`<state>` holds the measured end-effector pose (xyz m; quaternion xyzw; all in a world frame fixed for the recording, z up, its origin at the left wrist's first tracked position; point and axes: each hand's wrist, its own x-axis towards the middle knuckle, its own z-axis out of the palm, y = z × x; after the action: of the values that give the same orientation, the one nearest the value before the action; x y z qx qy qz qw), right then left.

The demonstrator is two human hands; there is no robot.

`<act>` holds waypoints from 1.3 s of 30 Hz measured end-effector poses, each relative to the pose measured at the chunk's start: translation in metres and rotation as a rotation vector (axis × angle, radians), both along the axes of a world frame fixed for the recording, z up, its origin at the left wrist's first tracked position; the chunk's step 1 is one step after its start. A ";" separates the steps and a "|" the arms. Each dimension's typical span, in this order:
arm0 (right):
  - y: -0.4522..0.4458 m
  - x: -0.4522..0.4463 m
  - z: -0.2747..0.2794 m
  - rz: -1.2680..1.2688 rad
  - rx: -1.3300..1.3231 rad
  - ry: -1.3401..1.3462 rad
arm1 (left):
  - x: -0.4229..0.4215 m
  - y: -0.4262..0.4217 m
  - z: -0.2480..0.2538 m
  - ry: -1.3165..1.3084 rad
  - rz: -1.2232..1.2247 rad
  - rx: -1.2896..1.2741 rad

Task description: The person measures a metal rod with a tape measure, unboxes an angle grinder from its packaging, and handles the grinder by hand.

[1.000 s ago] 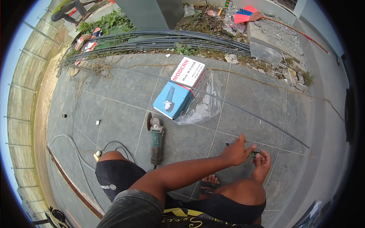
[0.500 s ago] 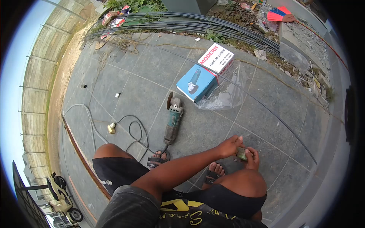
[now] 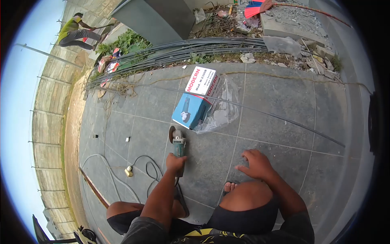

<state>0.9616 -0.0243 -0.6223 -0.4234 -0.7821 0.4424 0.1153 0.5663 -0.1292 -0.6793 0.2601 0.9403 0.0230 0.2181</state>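
My left hand (image 3: 176, 162) is closed round the body of a teal and grey angle grinder (image 3: 178, 149). The grinder lies on the grey tiles with its brown disc (image 3: 172, 134) at the far end, close to the box. My right hand (image 3: 257, 164) hovers above my right knee, thumb and fingers apart, with nothing visible in it. A grey cord (image 3: 153, 167) loops on the floor to the left of the grinder and leads to a pale plug joint (image 3: 128, 171).
A blue and white grinder box (image 3: 191, 107) stands ahead, a clear plastic bag (image 3: 221, 114) beside it. One thin steel rod (image 3: 260, 110) crosses the tiles; a bundle of rods (image 3: 195, 49) lies beyond. At far left, a person (image 3: 75, 32) holds a long tool.
My left hand has left the small greenish object and moved left onto the grinder. My right hand has opened, and that object is out of sight. The view has shifted, bringing a person into sight.
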 end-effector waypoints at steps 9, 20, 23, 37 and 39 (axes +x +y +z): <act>-0.055 -0.139 -0.048 0.137 -0.584 0.783 | 0.134 -0.012 0.147 -0.201 -0.104 0.280; 0.039 -0.036 0.070 -0.056 -0.575 1.546 | 0.251 0.117 0.208 -0.416 -0.825 0.760; 0.046 0.009 0.099 -0.203 -0.427 1.511 | 0.287 0.131 0.212 -0.571 -1.027 0.917; 0.050 -0.012 0.157 -0.682 -0.258 1.522 | 0.242 0.178 0.204 -1.452 -1.114 0.516; 0.060 -0.033 0.169 -0.763 -0.347 1.451 | 0.220 0.188 0.209 -1.531 -1.036 0.417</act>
<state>0.9286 0.0354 -0.4534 -0.2809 -0.2377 0.6497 0.6652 0.7860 0.0591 -0.4700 0.5931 0.2865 0.2551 0.7079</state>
